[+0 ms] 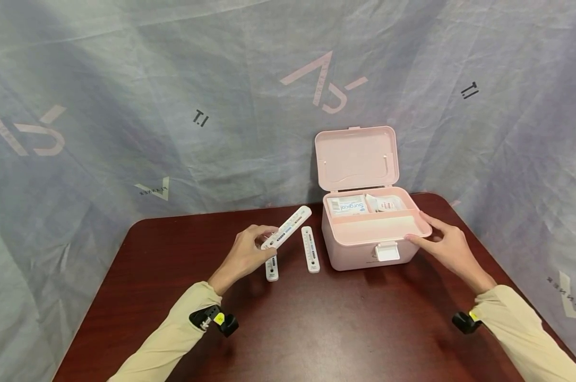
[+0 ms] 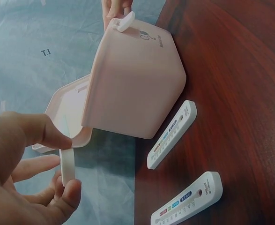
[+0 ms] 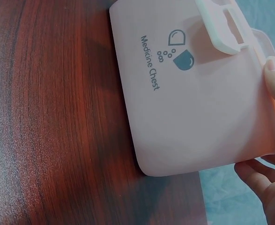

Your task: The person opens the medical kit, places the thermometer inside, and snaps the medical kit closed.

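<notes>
My left hand [image 1: 247, 252] pinches a white wall thermometer [image 1: 288, 228] by its lower end, tilted up to the right above the table. In the left wrist view this held thermometer [image 2: 68, 166] shows its narrow edge, between thumb and fingers. Two more thermometers lie on the table: one [image 1: 310, 249] beside the pink medicine chest [image 1: 350, 258], the other [image 1: 272, 270] partly hidden below the left hand. The chest stands open, its lid [image 1: 357, 156] tipped back. My right hand [image 1: 445, 249] grips the chest's right front rim, thumb on the front edge and fingers at the side.
Inside the chest, a surgical packet [image 1: 349, 205] and another white packet [image 1: 385, 203] sit in the back compartments. A white latch [image 1: 387, 251] hangs on the chest's front. Behind the dark red table [image 1: 335, 329] hangs a grey cloth [image 1: 249, 106].
</notes>
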The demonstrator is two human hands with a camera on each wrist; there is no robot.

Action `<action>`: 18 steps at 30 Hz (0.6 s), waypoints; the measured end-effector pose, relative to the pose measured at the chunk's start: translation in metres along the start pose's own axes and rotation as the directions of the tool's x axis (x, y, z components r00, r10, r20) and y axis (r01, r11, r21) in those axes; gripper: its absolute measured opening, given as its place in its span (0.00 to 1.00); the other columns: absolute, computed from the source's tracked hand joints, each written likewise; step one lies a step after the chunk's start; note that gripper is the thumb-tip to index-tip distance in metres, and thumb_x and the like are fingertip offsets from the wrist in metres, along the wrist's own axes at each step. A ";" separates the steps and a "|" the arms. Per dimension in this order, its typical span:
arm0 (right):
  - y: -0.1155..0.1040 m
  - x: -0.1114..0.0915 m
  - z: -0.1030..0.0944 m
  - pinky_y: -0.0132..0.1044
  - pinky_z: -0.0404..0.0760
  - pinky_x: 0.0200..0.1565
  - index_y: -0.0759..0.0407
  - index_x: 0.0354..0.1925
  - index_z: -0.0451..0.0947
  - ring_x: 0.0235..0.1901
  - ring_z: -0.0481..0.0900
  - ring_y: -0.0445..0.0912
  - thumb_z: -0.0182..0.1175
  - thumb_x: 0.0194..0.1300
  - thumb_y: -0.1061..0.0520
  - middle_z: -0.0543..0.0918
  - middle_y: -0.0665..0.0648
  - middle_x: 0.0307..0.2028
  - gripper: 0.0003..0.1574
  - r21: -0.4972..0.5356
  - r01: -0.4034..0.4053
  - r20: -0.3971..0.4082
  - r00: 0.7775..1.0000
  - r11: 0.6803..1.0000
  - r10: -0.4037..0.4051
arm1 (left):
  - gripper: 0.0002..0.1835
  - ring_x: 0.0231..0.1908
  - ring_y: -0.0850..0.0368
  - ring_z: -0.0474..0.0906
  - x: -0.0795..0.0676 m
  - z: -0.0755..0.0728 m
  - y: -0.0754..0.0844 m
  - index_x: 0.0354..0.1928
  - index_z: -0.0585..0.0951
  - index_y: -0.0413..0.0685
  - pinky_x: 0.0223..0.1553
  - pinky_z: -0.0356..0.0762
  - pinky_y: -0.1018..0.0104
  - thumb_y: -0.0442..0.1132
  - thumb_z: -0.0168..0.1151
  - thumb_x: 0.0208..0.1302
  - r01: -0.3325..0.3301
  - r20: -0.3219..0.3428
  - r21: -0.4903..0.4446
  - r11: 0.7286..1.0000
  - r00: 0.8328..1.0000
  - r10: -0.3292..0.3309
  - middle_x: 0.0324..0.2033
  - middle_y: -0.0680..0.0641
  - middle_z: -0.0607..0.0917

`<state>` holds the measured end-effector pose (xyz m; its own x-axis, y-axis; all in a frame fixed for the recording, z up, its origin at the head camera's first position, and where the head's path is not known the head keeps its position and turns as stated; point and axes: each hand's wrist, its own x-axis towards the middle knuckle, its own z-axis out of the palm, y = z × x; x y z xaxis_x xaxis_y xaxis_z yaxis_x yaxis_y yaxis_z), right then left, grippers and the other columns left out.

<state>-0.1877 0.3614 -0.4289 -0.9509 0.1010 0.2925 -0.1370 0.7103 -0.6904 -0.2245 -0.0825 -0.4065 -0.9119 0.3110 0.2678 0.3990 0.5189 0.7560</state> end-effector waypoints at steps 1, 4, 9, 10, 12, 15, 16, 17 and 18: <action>0.000 0.000 0.000 0.20 0.72 0.30 0.54 0.68 0.63 0.38 0.72 0.39 0.70 0.52 0.44 0.72 0.65 0.60 0.49 0.000 0.002 0.000 1.000 1.000 -0.002 | 0.25 0.32 0.55 0.77 0.000 0.000 0.000 0.50 0.83 0.46 0.32 0.76 0.67 0.30 0.65 0.44 -0.002 0.004 -0.001 1.000 1.000 0.002 0.35 0.47 0.80; -0.001 0.000 0.000 0.21 0.72 0.29 0.55 0.68 0.63 0.37 0.73 0.42 0.70 0.53 0.44 0.72 0.66 0.59 0.49 -0.006 0.014 0.000 1.000 1.000 -0.014 | 0.25 0.32 0.55 0.77 0.001 0.000 0.001 0.50 0.82 0.47 0.32 0.75 0.67 0.30 0.65 0.44 -0.009 0.016 0.004 1.000 1.000 0.009 0.36 0.47 0.80; -0.001 -0.001 0.000 0.21 0.71 0.28 0.55 0.68 0.64 0.36 0.72 0.47 0.71 0.52 0.44 0.73 0.66 0.59 0.49 -0.020 0.022 -0.011 1.000 1.000 -0.022 | 0.26 0.32 0.56 0.76 0.003 -0.002 0.004 0.51 0.82 0.47 0.32 0.75 0.67 0.31 0.65 0.43 -0.030 0.023 0.009 1.000 0.999 0.030 0.36 0.47 0.80; -0.001 -0.001 0.000 0.21 0.71 0.28 0.55 0.68 0.64 0.36 0.72 0.46 0.71 0.52 0.44 0.73 0.66 0.59 0.49 -0.020 0.022 -0.012 1.000 1.000 -0.022 | 0.26 0.32 0.56 0.76 0.004 -0.002 0.005 0.51 0.82 0.48 0.32 0.74 0.67 0.31 0.65 0.43 -0.035 0.025 0.010 0.999 0.999 0.035 0.36 0.48 0.80; -0.001 -0.001 0.001 0.21 0.72 0.28 0.55 0.68 0.64 0.36 0.72 0.45 0.70 0.52 0.44 0.73 0.66 0.59 0.49 -0.020 0.024 -0.009 1.000 0.999 -0.025 | 0.26 0.33 0.55 0.76 0.006 -0.003 0.006 0.51 0.82 0.47 0.32 0.74 0.67 0.31 0.65 0.44 -0.046 0.030 0.008 0.999 0.998 0.046 0.36 0.48 0.80; 0.000 -0.002 0.001 0.22 0.72 0.28 0.54 0.68 0.64 0.35 0.73 0.44 0.70 0.53 0.44 0.74 0.65 0.58 0.48 -0.016 0.021 -0.005 1.000 1.000 -0.021 | 0.25 0.34 0.55 0.75 0.008 -0.004 0.007 0.50 0.83 0.47 0.33 0.74 0.67 0.31 0.64 0.43 -0.065 0.037 0.013 0.998 0.997 0.065 0.37 0.48 0.80; 0.000 -0.002 0.001 0.22 0.72 0.28 0.54 0.68 0.64 0.35 0.73 0.44 0.70 0.53 0.44 0.74 0.65 0.58 0.48 -0.015 0.020 -0.003 1.000 1.000 -0.020 | 0.25 0.35 0.55 0.76 0.008 -0.004 0.008 0.50 0.83 0.47 0.33 0.75 0.66 0.31 0.64 0.43 -0.070 0.039 0.015 0.997 0.997 0.069 0.37 0.48 0.80; 0.000 -0.002 0.001 0.22 0.72 0.28 0.54 0.68 0.64 0.35 0.73 0.45 0.70 0.53 0.44 0.74 0.65 0.58 0.48 -0.016 0.021 -0.004 1.000 1.000 -0.021 | 0.25 0.35 0.55 0.76 0.009 -0.004 0.008 0.50 0.82 0.47 0.33 0.75 0.66 0.31 0.64 0.43 -0.074 0.041 0.015 0.997 0.996 0.074 0.37 0.48 0.80; 0.000 -0.002 0.001 0.22 0.72 0.28 0.55 0.68 0.64 0.35 0.73 0.45 0.70 0.53 0.44 0.74 0.66 0.58 0.48 -0.017 0.021 -0.006 1.000 1.000 -0.021 | 0.25 0.36 0.55 0.76 0.010 -0.004 0.008 0.50 0.82 0.47 0.33 0.76 0.64 0.31 0.64 0.43 -0.079 0.043 0.014 0.997 0.996 0.078 0.37 0.48 0.80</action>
<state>-0.1863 0.3603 -0.4298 -0.9460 0.0900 0.3113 -0.1524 0.7243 -0.6724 -0.2306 -0.0782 -0.3950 -0.8728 0.3849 0.3003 0.4712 0.5036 0.7241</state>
